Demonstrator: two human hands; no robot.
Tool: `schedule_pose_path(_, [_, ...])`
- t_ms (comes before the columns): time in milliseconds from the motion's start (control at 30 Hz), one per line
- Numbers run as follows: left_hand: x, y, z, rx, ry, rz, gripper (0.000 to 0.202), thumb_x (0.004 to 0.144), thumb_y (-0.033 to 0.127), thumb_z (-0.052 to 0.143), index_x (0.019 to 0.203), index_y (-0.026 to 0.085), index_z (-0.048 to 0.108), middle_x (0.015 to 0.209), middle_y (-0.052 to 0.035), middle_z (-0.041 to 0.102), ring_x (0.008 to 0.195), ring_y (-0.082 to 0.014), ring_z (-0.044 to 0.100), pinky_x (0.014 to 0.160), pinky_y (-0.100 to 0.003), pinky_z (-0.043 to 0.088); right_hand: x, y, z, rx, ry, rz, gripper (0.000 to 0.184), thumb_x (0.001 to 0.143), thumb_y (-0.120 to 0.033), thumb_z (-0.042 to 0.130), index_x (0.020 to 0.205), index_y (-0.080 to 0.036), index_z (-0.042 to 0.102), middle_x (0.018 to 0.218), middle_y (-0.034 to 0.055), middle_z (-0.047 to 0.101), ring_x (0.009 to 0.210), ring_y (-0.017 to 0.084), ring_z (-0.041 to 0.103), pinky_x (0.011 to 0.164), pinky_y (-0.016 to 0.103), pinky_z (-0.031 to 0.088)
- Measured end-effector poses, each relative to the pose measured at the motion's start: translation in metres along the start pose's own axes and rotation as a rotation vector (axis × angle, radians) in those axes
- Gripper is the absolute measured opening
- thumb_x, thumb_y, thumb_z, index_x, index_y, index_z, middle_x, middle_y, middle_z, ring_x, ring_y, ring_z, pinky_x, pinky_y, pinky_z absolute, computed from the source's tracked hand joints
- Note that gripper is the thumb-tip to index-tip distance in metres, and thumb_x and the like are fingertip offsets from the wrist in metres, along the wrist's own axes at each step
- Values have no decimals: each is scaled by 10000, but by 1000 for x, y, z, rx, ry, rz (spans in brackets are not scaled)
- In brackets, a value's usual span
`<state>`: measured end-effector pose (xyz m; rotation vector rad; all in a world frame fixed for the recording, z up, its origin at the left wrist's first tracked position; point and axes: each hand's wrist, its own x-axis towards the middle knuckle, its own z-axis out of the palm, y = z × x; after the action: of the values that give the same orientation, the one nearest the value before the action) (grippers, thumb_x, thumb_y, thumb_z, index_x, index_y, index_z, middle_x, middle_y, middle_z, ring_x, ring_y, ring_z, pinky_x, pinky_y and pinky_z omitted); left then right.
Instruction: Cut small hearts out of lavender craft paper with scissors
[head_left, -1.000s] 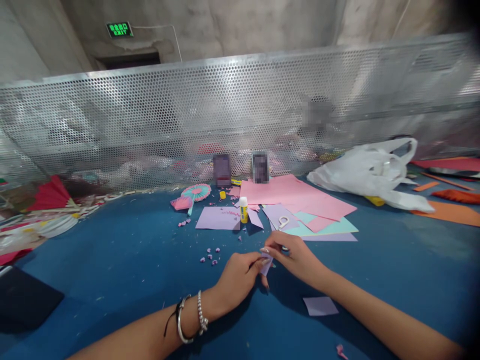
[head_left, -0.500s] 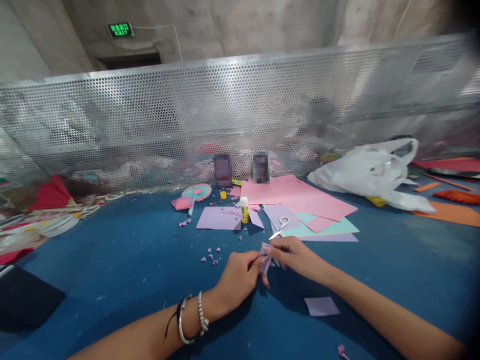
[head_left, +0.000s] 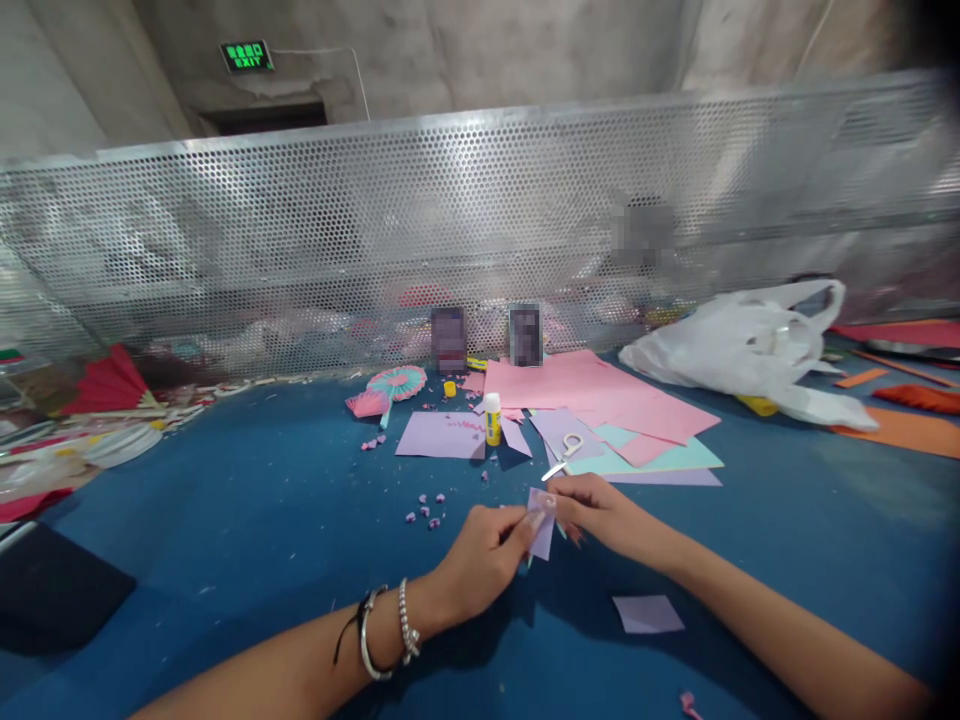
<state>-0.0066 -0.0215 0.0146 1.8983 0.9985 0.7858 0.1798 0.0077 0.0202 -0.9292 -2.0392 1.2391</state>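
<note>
Both of my hands pinch a small folded lilac paper piece [head_left: 541,515] just above the blue table [head_left: 225,520]. My left hand [head_left: 480,555], with bracelets on its wrist, grips the piece's left edge with thumb and forefinger. On the right edge my right hand [head_left: 600,510] holds the same piece. A little beyond my right hand lie white-handled scissors [head_left: 564,456] on lilac and mint sheets. A lilac paper square [head_left: 649,613] rests flat under my right forearm.
A yellow glue stick [head_left: 492,419] stands upright by a lilac sheet [head_left: 441,436]. Pink sheets [head_left: 592,390] and a white plastic bag [head_left: 750,345] lie further right. Small lilac scraps [head_left: 425,510] dot the table. A perforated metal screen [head_left: 465,230] closes the far side.
My hands have shifted slightly to the right and turned the lilac piece so more of its face shows. The scissors, earlier partly hidden behind my right hand, are now uncovered.
</note>
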Motion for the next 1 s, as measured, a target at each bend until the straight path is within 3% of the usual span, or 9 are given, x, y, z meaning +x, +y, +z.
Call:
schedule_pose_path(133, [1,-2,1,24,76,-30,480,899,451,328,678,117,592,532,34,391,494,-85,306,470,-219,231,0,0,4,-18,-30,-27,457,896,-473,358,578,-156,446,520,-32,443,485,76,428,513,204,350])
schedule_pose_path(267, [0,-2,1,13,79,-35,450,904,431,335,696,121,587,521,44,379,478,-76,304,471,-218,230,1,2,5,46,-71,28,442,862,-491,426,597,-143,491,490,-38,438,443,72,433,472,197,342])
schedule_pose_path(500, [-1,1,1,10,60,-13,444,914,416,327,689,123,575,500,47,376,464,-72,312,465,-212,228,1,0,6,96,-50,2,473,847,-522,431,586,-136,511,480,-37,423,436,70,410,461,198,331])
schedule_pose_path(700, [-1,2,1,19,90,-22,493,916,442,292,650,126,561,479,45,363,458,-76,301,457,-217,224,-1,2,11,63,-176,16,492,874,-511,382,649,-121,580,500,-22,467,462,73,445,474,187,340])
schedule_pose_path(1000, [-4,5,-1,83,65,84,442,927,364,309,634,128,542,514,26,412,490,-83,352,487,-212,270,-5,-3,11,-29,-213,-43,455,876,-463,412,658,-120,618,543,0,541,481,77,499,492,182,391])
